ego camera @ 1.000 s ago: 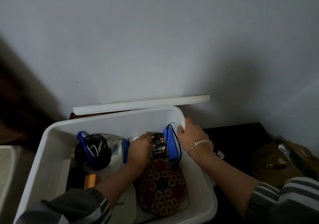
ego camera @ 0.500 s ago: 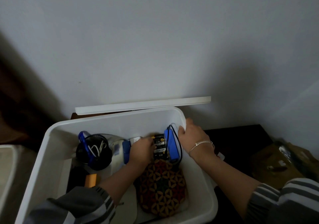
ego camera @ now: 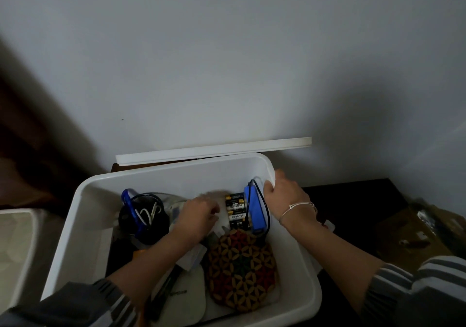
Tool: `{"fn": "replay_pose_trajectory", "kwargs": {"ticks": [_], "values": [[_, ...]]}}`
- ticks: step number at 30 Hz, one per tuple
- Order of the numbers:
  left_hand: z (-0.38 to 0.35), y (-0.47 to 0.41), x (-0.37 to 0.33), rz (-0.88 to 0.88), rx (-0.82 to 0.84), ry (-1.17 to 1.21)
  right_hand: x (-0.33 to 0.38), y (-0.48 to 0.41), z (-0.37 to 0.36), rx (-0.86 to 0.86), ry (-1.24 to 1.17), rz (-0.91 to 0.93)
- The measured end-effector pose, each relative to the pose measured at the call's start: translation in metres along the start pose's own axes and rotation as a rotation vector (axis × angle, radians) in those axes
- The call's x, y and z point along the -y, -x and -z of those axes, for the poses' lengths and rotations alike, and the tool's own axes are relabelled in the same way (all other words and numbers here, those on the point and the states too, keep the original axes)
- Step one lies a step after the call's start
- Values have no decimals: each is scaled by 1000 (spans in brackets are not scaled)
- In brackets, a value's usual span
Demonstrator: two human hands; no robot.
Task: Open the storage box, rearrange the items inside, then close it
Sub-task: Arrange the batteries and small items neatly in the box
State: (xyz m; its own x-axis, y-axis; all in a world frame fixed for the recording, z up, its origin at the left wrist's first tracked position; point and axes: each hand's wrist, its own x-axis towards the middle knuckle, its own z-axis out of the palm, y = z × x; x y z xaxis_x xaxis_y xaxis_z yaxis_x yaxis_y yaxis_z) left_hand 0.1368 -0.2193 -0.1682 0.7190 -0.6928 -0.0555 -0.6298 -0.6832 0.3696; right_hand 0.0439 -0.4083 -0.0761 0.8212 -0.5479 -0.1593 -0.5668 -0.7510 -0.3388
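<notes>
The white storage box (ego camera: 176, 171) stands open, its lid (ego camera: 214, 150) leaning on the wall behind it. My right hand (ego camera: 287, 200) grips the box's right rim, thumb inside. My left hand (ego camera: 199, 215) is inside the box with its fingers curled over a blurred white item (ego camera: 220, 224), just left of a pack of black batteries (ego camera: 235, 210). A blue device (ego camera: 254, 213) with a black cable stands between the batteries and the right wall. A patterned pouch (ego camera: 242, 268) lies in front of them. A black cup (ego camera: 143, 215) holding cables sits at the left.
A flat white device (ego camera: 186, 299) lies near the box's front. Another pale container (ego camera: 15, 246) stands to the left. A dark tabletop (ego camera: 353, 195) and a brown cardboard piece (ego camera: 416, 238) lie to the right. The wall is close behind.
My left hand has slid left off the batteries, which now show fully, and it covers the blue-and-white item beside them. My right hand has stayed on the rim.
</notes>
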Motion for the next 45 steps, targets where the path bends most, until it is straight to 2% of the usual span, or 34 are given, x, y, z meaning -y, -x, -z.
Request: {"fn": "replay_pose_trajectory", "kwargs": {"ticks": [4,12,18,26,31,40,45], "values": [[-5,14,16,-53,153,-135,0,0,-1,-4,2,3],[-18,2,-1,-178,242,-318,-1,0,-2,-6,-7,4],[-23,-5,-3,-184,258,-407,0,0,-1,-6,-11,3],[-25,-1,-1,-183,194,-395,1,2,0,-8,-7,-2],[-28,3,-3,-93,98,-355,2,2,1,-5,-10,-2],[-31,-8,-12,21,172,-265,0,1,0,-11,22,4],[-33,-11,-13,40,185,-307,1,0,0,-7,21,5]]}}
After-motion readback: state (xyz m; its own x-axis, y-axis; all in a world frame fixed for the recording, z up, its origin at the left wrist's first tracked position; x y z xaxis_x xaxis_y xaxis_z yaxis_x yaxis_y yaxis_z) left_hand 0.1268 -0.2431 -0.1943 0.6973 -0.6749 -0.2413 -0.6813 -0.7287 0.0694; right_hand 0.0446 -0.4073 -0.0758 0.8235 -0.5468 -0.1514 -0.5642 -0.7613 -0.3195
